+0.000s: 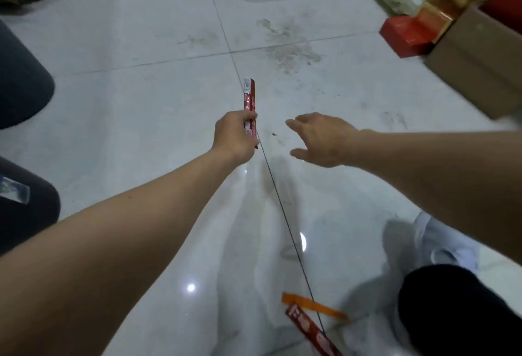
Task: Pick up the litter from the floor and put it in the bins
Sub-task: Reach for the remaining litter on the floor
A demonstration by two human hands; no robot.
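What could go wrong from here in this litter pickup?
The left hand holds the long red wrapper only near its lower end, so it may slip from that grip before reaching the dark container. The orange strip and second red wrapper lie on the floor near the white shoe and could be stepped on or missed.

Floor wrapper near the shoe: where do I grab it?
Probably pinch the floor wrapper across its narrow width, mid-length, from above with the open right hand. It lies flat and long, and its far end sits by the orange strip, so stay clear of that.
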